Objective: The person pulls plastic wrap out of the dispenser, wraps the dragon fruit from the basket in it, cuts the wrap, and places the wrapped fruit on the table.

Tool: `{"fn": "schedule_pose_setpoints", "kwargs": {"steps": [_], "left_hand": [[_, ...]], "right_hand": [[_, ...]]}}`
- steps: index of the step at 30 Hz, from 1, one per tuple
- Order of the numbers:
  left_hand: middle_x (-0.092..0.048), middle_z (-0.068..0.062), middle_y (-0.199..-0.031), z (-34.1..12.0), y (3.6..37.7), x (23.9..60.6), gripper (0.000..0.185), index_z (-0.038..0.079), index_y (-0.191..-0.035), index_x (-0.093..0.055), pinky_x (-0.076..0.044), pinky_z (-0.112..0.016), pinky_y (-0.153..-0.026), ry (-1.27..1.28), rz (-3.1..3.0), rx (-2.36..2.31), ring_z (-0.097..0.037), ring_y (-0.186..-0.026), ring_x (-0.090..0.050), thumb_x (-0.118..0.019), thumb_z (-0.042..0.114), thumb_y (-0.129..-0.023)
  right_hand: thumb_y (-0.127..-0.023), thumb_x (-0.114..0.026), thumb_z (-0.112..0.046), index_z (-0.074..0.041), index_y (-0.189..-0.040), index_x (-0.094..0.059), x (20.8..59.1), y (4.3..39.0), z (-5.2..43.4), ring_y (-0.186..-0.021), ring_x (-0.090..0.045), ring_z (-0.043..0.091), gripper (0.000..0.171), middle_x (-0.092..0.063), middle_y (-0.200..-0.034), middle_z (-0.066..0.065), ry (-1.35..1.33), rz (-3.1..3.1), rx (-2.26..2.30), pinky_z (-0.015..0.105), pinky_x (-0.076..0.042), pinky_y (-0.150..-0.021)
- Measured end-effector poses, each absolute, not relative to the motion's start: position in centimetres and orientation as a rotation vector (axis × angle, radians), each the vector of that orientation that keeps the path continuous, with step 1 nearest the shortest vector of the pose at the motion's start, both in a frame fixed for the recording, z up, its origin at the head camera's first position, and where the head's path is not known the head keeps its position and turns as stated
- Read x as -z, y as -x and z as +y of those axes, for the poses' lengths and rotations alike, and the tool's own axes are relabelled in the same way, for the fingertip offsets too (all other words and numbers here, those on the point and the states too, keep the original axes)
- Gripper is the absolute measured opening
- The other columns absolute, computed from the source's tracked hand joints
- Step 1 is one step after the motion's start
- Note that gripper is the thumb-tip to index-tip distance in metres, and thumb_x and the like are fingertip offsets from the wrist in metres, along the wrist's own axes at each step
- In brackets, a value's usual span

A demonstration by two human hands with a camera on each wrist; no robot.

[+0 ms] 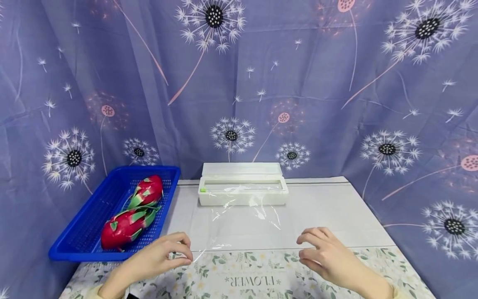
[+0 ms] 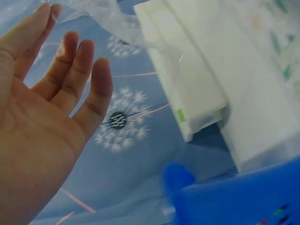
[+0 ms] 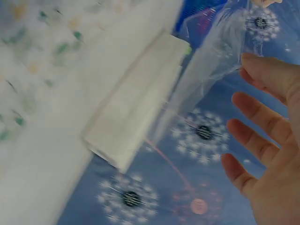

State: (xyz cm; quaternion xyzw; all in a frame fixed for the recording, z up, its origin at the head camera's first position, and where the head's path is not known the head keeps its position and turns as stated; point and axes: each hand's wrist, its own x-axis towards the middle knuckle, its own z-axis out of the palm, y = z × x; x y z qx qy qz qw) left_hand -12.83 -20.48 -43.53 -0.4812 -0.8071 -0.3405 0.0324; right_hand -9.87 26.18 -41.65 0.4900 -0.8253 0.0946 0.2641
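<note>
A clear sheet of plastic wrap (image 1: pixel 261 214) runs from a white wrap dispenser box (image 1: pixel 242 198) toward me. The box stands at the back with its lid raised and a small green piece at its left end. My left hand (image 1: pixel 160 255) pinches one corner of the wrap between thumb and index finger, the other fingers loosely bent. On the other side, my right hand (image 1: pixel 328 259) pinches the opposite corner; the wrist view shows the film (image 3: pixel 211 61) reaching its thumb and fingertip. The film is stretched between both hands, close over the table.
To the left stands a blue plastic basket (image 1: pixel 86 256) holding two red dragon fruits (image 1: pixel 119 230) with green scales. A floral table mat (image 1: pixel 250 265) printed FLOWER lies in front, with a white cloth band behind it. Purple-blue dandelion curtains (image 1: pixel 317 83) close off the back and sides.
</note>
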Motion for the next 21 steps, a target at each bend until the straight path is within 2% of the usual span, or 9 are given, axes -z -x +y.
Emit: {"fn": "schedule_pose_setpoints", "kwargs": {"steps": [4, 8, 11, 15, 21], "left_hand": [[-0.054, 0.019, -0.095, -20.0, 12.6, 45.8, 0.007, 0.030, -0.096, -0.072, -0.050, -0.024, -0.067, 1.456, -2.592, 1.063, -0.001, -0.081, -0.053, -0.068, 0.025, -0.093], [-0.053, 0.020, -0.092, -19.4, 12.6, 47.8, 0.007, 0.025, -0.094, -0.075, -0.048, -0.022, -0.067, 1.430, -2.710, 1.095, -0.004, -0.079, -0.054, -0.068, 0.025, -0.093], [-0.054, 0.020, -0.092, -19.3, 12.7, 49.1, 0.007, 0.021, -0.092, -0.076, -0.048, -0.022, -0.067, 1.442, -2.747, 1.108, -0.001, -0.079, -0.054, -0.069, 0.023, -0.092], [-0.055, 0.021, -0.090, -19.2, 12.7, 50.3, 0.006, 0.021, -0.091, -0.076, -0.048, -0.021, -0.068, 1.488, -2.765, 1.096, 0.005, -0.080, -0.052, -0.070, 0.023, -0.091], [-0.055, 0.023, -0.087, -18.7, 12.5, 51.3, 0.007, 0.025, -0.088, -0.075, -0.045, -0.018, -0.069, 1.506, -2.814, 1.008, 0.007, -0.080, -0.050, -0.070, 0.030, -0.090]], "right_hand": [[-0.102, -0.051, -0.038, -0.031, -0.084, -0.066, 44.3, 9.7, 26.5, -0.103, -0.055, 0.015, 0.025, -0.058, -0.109, -0.012, -1.310, -2.274, -0.275, 0.035, -0.038, -0.088], [-0.090, -0.070, -0.030, -0.032, -0.085, -0.067, 46.8, 9.7, 26.7, -0.100, -0.055, 0.015, 0.006, -0.059, -0.109, -0.011, -1.317, -2.289, -0.316, 0.036, -0.041, -0.084], [-0.080, -0.079, -0.025, -0.032, -0.085, -0.067, 48.3, 9.7, 26.6, -0.097, -0.056, 0.015, 0.015, -0.060, -0.107, -0.008, -1.338, -2.293, -0.355, 0.037, -0.044, -0.079], [-0.078, -0.081, -0.022, -0.031, -0.085, -0.068, 49.5, 9.7, 26.4, -0.095, -0.056, 0.012, 0.017, -0.061, -0.105, -0.008, -1.365, -2.354, -0.428, 0.037, -0.047, -0.074], [-0.074, -0.084, -0.021, -0.030, -0.082, -0.070, 50.1, 9.5, 26.2, -0.089, -0.056, 0.008, 0.018, -0.062, -0.099, -0.011, -1.371, -2.476, -0.497, 0.034, -0.046, -0.071]]}}
